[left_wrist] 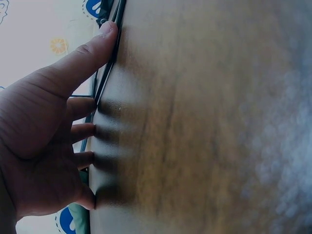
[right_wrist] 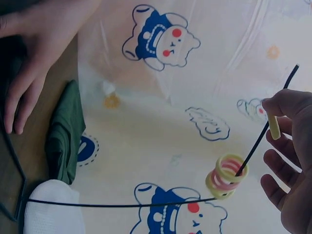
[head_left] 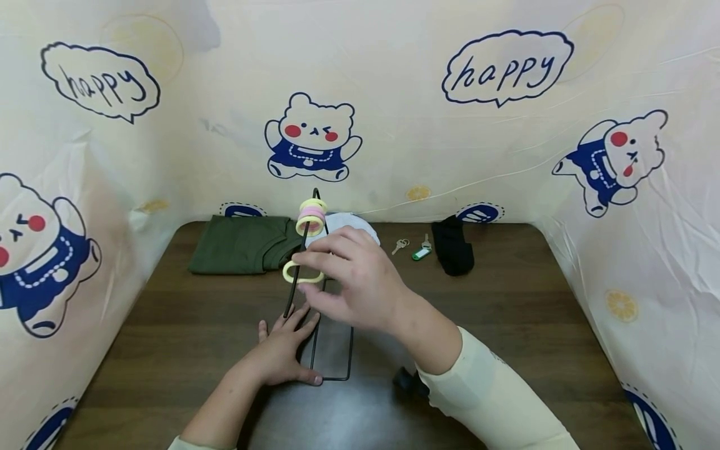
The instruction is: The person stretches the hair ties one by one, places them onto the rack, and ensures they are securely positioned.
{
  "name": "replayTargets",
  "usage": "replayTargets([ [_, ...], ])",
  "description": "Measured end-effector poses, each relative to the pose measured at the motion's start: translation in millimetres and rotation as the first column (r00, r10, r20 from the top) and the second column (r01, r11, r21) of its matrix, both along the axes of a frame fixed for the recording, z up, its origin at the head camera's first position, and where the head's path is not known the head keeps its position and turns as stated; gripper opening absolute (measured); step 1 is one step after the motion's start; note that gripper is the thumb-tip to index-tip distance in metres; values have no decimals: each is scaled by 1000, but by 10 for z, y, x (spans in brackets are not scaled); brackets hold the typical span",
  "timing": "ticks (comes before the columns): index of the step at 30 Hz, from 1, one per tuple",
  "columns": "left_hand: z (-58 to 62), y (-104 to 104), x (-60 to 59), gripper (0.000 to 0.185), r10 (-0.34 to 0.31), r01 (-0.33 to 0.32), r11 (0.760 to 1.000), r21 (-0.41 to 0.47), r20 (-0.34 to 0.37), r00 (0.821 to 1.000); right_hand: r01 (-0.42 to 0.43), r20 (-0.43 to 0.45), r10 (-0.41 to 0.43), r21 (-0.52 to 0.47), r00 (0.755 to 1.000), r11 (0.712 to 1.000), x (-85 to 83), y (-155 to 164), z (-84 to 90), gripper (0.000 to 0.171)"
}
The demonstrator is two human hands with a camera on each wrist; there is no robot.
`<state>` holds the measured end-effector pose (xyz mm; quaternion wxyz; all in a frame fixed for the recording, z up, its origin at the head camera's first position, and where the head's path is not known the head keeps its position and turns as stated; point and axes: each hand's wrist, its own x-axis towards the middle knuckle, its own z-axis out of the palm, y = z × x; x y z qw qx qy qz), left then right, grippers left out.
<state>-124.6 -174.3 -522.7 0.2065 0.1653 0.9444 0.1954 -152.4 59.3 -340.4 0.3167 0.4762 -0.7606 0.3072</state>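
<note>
My right hand (head_left: 360,278) pinches a pale yellow hair tie (right_wrist: 274,127) between thumb and fingers, right at the arm (right_wrist: 253,149) of a black wire stand. In the head view this hair tie is stretched into an oval that overlaps the arm. Further along the arm sits a stack of yellow and pink hair ties (head_left: 311,214). Fingers spread, my left hand (head_left: 281,353) rests low on the table beside the stand's rectangular base (head_left: 336,379). Its thumb touches the base's near corner, and its fingertips press down by the wire.
At the back lie a folded dark green cloth (head_left: 236,247), a white rounded item (right_wrist: 51,214) behind the stand, a key (head_left: 400,245), a key with a green tag (head_left: 422,253) and a black folded cloth (head_left: 453,247). A dark object (head_left: 409,382) is partly hidden by the right sleeve.
</note>
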Motion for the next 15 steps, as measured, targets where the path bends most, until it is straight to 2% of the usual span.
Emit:
replayTargets([
  [8,11,6,3,127,3,-3,1000,1,4,1000,62,26,-61,-15,998,998,-236,-11,-63,34],
  [15,-11,-3,2,127,8,-8,1000,-5,13,1000,118,66,-118,3,991,993,-368,-13,-85,38],
])
